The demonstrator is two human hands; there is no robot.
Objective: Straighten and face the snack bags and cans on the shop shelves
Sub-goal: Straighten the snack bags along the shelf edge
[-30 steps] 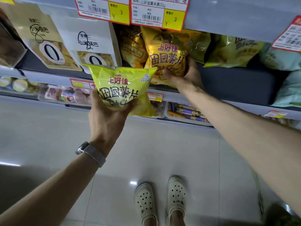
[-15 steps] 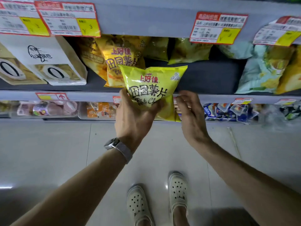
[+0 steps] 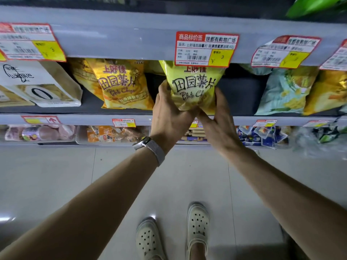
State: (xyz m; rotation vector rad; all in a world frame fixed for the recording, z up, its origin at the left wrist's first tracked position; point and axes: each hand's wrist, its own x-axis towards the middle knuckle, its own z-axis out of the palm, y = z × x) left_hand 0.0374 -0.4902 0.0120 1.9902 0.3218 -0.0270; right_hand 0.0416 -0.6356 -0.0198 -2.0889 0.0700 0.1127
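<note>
A pale yellow potato chip bag (image 3: pixel 193 85) stands upright on the dark shelf (image 3: pixel 240 94), front facing me, under a red and yellow price tag (image 3: pixel 205 48). My left hand (image 3: pixel 170 115) grips its lower left side, and my right hand (image 3: pixel 218 119) holds its lower right corner. To its left an orange-yellow chip bag (image 3: pixel 122 85) of the same brand stands facing out, with more bags behind it. A teal and yellow bag (image 3: pixel 287 91) and a golden bag (image 3: pixel 328 92) lean at the right.
White and tan pouches (image 3: pixel 37 85) stand at the shelf's left end. The shelf below holds clear bins of small wrapped snacks (image 3: pixel 105 134) and blue packets (image 3: pixel 262 136). Grey tiled floor (image 3: pixel 56 175) and my white clogs (image 3: pixel 198 222) are underneath.
The pale yellow bag went from in front of the shelf edge up and right into the shelf gap. My right hand rose from open beside the bag and closed on its lower corner.
</note>
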